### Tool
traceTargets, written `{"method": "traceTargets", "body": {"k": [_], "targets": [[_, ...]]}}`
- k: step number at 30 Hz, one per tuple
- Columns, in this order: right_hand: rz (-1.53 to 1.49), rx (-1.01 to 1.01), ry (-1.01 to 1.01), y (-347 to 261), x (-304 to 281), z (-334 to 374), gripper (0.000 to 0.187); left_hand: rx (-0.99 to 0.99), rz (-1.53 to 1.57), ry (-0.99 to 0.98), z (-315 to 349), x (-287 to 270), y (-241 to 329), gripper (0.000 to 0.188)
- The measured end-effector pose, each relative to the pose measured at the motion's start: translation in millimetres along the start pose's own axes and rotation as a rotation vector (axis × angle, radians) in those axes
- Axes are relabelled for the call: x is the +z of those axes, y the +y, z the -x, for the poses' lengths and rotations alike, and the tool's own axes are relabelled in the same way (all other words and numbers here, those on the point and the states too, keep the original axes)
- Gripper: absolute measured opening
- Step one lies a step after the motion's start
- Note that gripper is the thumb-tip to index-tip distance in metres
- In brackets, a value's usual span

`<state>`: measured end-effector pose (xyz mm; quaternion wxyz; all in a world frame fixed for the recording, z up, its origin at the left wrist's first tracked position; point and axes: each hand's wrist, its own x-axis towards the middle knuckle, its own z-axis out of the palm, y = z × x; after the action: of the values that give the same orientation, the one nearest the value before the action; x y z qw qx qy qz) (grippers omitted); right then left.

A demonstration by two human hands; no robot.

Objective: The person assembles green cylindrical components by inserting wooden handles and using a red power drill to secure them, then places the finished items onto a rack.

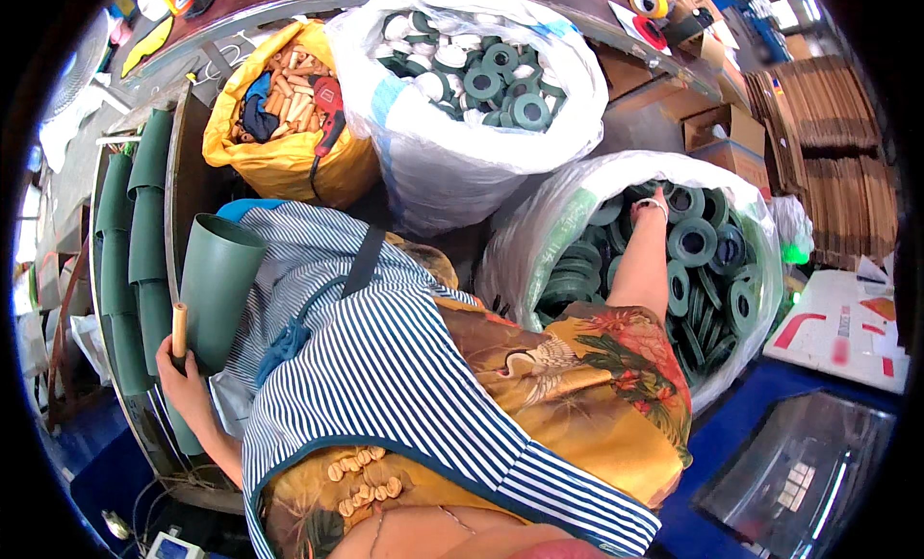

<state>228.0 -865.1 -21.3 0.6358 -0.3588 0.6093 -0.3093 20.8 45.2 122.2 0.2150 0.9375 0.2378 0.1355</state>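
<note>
My left hand (190, 384) is low on the left, closed around a short wooden dowel (178, 326) that stands upright. The dowel rests against a dark green tapered tube (219, 288), whose open end points up beside my striped apron (385, 367). My right arm stretches out to the right into a clear plastic bag (539, 232) full of dark green rings (693, 240). My right hand (658, 195) is at the far end, past a bracelet on the wrist, down among the rings. Its fingers are mostly hidden, so its grip does not show.
A yellow bag (289, 169) of wooden dowels stands at the back left. A white bag (452, 165) of green and white rings is beside it. Green tubes (144, 241) are stacked along the left. Flat cardboard (828, 116) and boxes lie at the right, tape rolls (649, 1) at the top.
</note>
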Motion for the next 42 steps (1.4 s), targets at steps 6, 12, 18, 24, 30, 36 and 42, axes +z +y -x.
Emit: {"method": "traceTargets", "body": {"k": [6, 12, 18, 24, 30, 36, 42], "targets": [[0.756, -0.651, 0.506, -2.0, -10.7, 98.7, 0.043, -0.121, 0.105, 0.11, 13.0, -15.3, -42.4, 0.03], [0.945, -1.441, 0.444, -75.6, -58.7, 166.7, 0.04, -0.231, 0.577, 0.268, 17.1, 33.9, -83.6, 0.029], [0.541, -0.942, -1.119, -115.1, 53.4, 314.5, 0.013, -0.36, 0.793, 0.46, 29.4, 23.4, -46.3, 0.031], [0.832, -0.496, -1.917, 122.6, 168.4, 513.6, 0.038, -0.36, 1.212, 0.562, 54.1, 10.2, 1.6, 0.028], [0.973, 0.391, -2.193, 285.0, 166.7, 682.0, 0.049, -0.42, 1.152, 0.676, 79.2, -6.1, 5.9, 0.029], [0.447, -0.69, -2.509, 285.4, 94.3, 733.3, 0.047, -0.4, 0.974, 0.742, 67.6, -27.6, 11.2, 0.029], [0.243, -0.63, -2.527, 243.4, 95.8, 727.0, 0.054, -0.241, 0.82, 0.678, 32.8, -49.7, 9.2, 0.038]]}}
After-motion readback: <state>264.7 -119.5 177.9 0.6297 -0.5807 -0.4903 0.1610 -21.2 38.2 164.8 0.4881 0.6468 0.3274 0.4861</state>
